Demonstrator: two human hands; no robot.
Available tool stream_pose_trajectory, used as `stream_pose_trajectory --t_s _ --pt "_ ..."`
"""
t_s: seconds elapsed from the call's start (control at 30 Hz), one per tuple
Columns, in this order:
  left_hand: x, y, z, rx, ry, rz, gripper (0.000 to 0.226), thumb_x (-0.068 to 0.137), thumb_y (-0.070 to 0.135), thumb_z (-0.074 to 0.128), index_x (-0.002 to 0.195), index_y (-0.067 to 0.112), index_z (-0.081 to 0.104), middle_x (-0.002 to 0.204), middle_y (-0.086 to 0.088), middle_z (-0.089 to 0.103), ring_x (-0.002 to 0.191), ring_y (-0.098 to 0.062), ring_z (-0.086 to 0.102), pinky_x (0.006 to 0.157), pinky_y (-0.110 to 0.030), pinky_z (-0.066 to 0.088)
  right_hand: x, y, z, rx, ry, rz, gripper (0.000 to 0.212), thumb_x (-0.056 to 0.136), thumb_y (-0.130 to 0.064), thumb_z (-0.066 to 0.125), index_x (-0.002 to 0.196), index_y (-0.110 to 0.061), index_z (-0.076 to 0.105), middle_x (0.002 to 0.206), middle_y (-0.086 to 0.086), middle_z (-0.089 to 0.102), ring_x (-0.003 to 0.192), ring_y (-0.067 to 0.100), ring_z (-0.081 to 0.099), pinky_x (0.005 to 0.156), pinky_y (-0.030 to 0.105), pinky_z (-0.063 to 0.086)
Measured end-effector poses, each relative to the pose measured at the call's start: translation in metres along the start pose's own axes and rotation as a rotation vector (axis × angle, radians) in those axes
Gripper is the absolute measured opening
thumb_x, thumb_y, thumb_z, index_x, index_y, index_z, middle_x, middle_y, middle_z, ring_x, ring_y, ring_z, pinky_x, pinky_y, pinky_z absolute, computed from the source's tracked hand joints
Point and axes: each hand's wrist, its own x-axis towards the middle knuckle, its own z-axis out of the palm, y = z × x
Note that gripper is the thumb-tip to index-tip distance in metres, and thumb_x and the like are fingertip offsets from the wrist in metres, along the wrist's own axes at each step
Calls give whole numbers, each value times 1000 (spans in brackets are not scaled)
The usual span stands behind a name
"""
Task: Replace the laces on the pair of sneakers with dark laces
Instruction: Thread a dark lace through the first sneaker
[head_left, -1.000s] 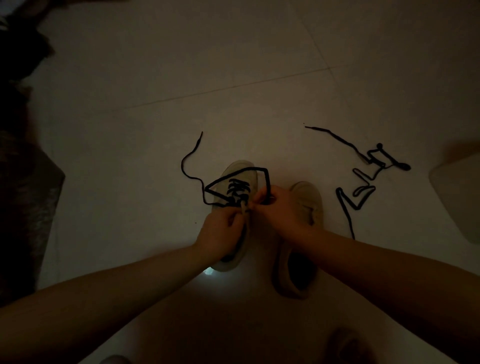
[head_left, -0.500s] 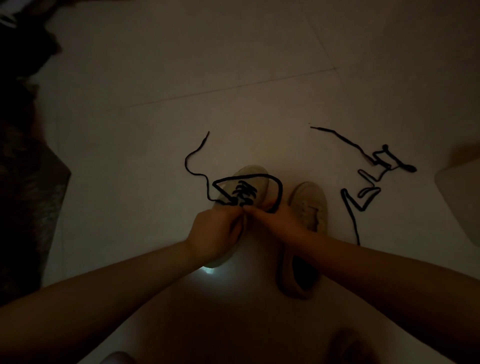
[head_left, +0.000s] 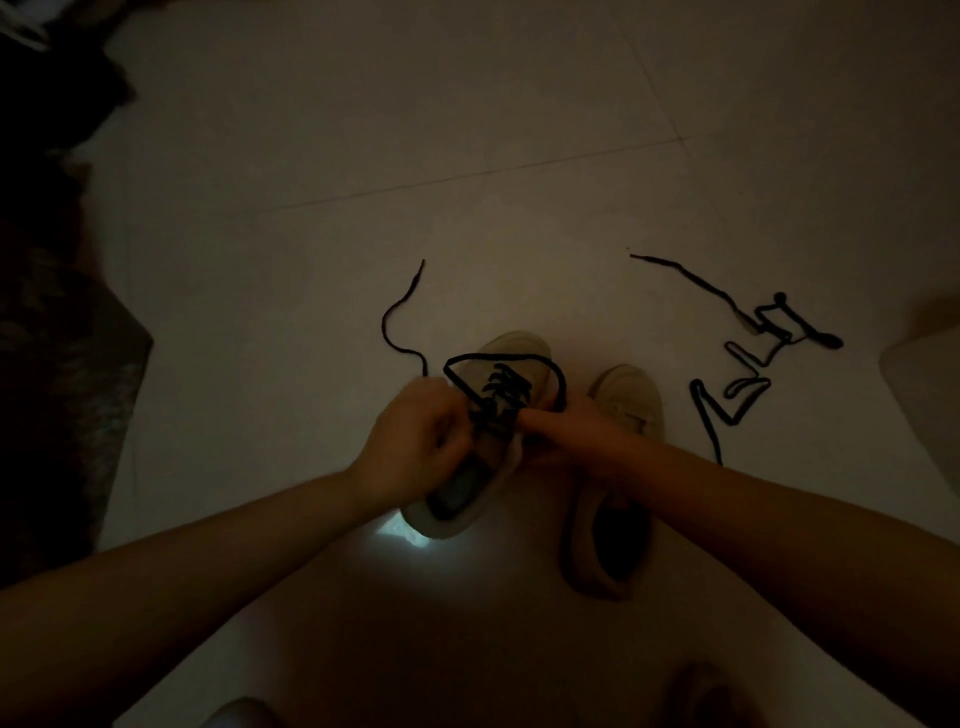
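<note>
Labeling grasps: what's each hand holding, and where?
Left hand grips the lace at the left sneaker's upper eyelets. Right hand: unclear.

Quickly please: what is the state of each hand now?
Left hand: fingers curled, gripping the dark lace at the sneaker.
Right hand: on the same sneaker; grip cannot be told.

Pale tiled floor (head_left: 363, 130) fills the dim view, grout lines crossing at the upper right, and a small bright patch of light (head_left: 402, 535) glows on the tiles near the bottom centre. Along the left edge sits a dark, mottled mass (head_left: 57, 364), too murky to identify, while a pale blocky object (head_left: 930, 384) pokes in at the right edge
</note>
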Motion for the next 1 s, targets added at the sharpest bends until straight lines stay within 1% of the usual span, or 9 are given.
stream_pose_trajectory --t_s 0.13,0.2,0.27,0.33,0.4,0.53,0.7,0.83,1.0 --pt "22 7 -15 -844 34 -556 23 90 -3 44 71 8 51 96 0 64 93 -11 61 73 -12 50 1 -6 -14 -224 105 -62 7 84 -19 66 88 -18 60 82 0 63 71 11 61 57 22 51" --pt "27 13 -16 -1222 -44 -745 27 91 -1 31 71 4 50 82 -9 68 84 -19 65 70 -22 57 0 -9 -16 -349 156 -91 19 83 -27 67 96 -16 61 87 1 64 76 13 62 59 22 48" --pt "28 19 -14 -1320 -123 -848 31 89 4 28 64 8 44 59 -4 51 63 -19 56 63 -27 56 0 -8 -16 -378 206 -110 27 82 -28 68 102 -12 61 92 5 64 79 16 62 63 22 48" --pt "27 22 -12 -1140 -252 -845 29 89 10 32 61 17 33 52 1 29 45 -11 31 42 -22 36 -3 -8 -16 -392 237 -148 24 82 -23 68 102 -11 61 88 2 62 71 9 58 54 10 45" --pt "22 20 -13 -774 -467 -770 38 95 18 36 57 20 37 53 0 26 43 -10 20 43 -22 18 -3 -6 -16 -373 248 -171 23 82 -19 69 102 -10 62 85 2 61 66 5 55 49 8 43" --pt "12 -7 -23 153 -739 -289 34 97 34 44 75 15 62 69 3 57 59 -10 49 59 -21 37 -3 -8 -18 -359 268 -188 20 81 -16 70 98 -9 63 76 -2 59 65 5 56 53 13 43" --pt "15 -32 -49 444 -950 -392 37 90 43 54 68 16 65 61 7 54 58 -2 50 59 -17 36 -3 -10 -18 -345 279 -218 17 80 -11 70 96 -7 63 70 -4 57 61 4 54 47 7 42" --pt "9 -38 -48 727 -839 -377 44 91 54 46 88 16 68 88 -3 61 81 -17 53 69 -24 35 -2 -12 -19 -352 265 -207 15 81 -14 69 94 -11 61 76 0 60 66 10 57 51 13 44" --pt "19 -17 -30 540 -422 -148 50 90 57 37 90 14 61 91 -1 55 87 -20 57 68 -27 36 0 -10 -18 -370 268 -188 17 81 -18 69 95 -12 62 76 -1 60 70 13 59 57 18 45"
